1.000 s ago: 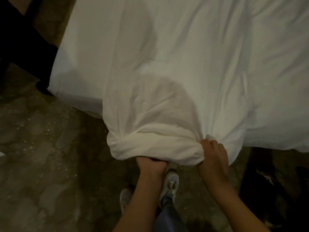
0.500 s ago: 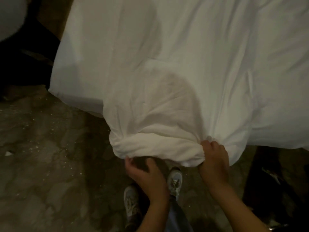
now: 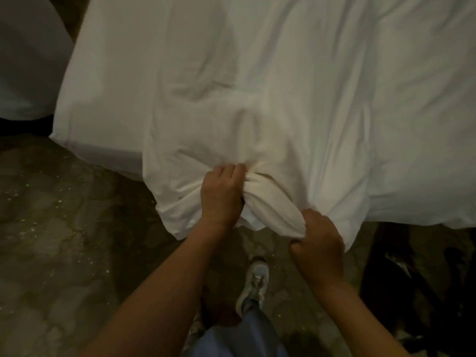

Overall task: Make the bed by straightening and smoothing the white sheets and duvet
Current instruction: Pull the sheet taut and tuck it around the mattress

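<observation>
A white duvet (image 3: pixel 322 104) covers the bed and fills the upper part of the view, creased toward its near corner. That corner is bunched into a thick roll (image 3: pixel 273 202) hanging over the bed's edge. My left hand (image 3: pixel 222 195) grips the bunched cloth from above, fingers curled into the folds. My right hand (image 3: pixel 318 239) grips the lower end of the same roll in a fist. Beneath the duvet at the left, the white sheet (image 3: pixel 103 119) lies smooth over the mattress corner.
A mottled stone floor (image 3: pixel 64 240) spreads to the left and below. My shoe (image 3: pixel 253 282) stands right under the hands. A pale rounded shape (image 3: pixel 23 60) sits at the upper left. Dark objects (image 3: pixel 412 279) lie on the floor at the lower right.
My left hand came up from under the duvet's edge and now grips the bunched corner from above. The right hand kept its hold. The roll is squeezed narrower.
</observation>
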